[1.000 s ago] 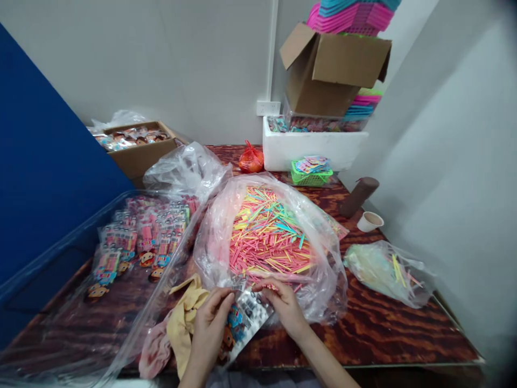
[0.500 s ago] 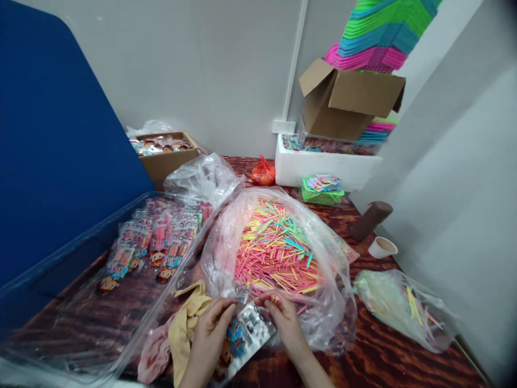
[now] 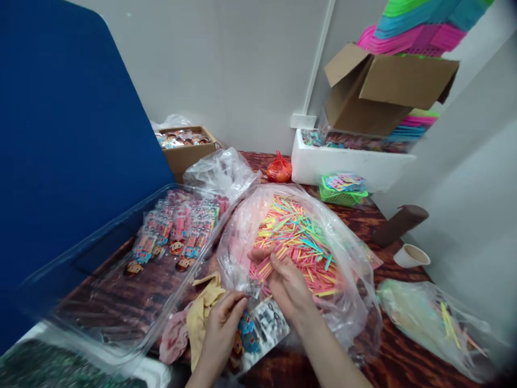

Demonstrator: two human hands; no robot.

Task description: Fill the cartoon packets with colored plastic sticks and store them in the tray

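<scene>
Printed packet (image 3: 271,323): between the two hands, near side of the open clear bag (image 3: 357,275), tilted; silvery part and cartoon figure visible. Whether it touches the counter (image 3: 404,353) cannot be told.

Left hand (image 3: 224,323): grip narrow, thumb and forefinger pinching the packet at its upper left.

Right hand (image 3: 288,285): grip closed around a small bundle of sticks (image 3: 270,264), pink and yellow, held over the near part of the bag. Loose sticks (image 3: 297,229) in pink, yellow, green and blue fill the bag.

Left of the bag: clear tray (image 3: 109,310) with filled packets (image 3: 181,223) grouped toward its far end. Yellow cloth (image 3: 202,312) and pink cloth (image 3: 173,338) lie beside the left hand.

Right side: paper cup (image 3: 410,257), just beside brown cylinder (image 3: 399,225); smaller plastic bag (image 3: 412,304) nearer, a few sticks showing.
</scene>
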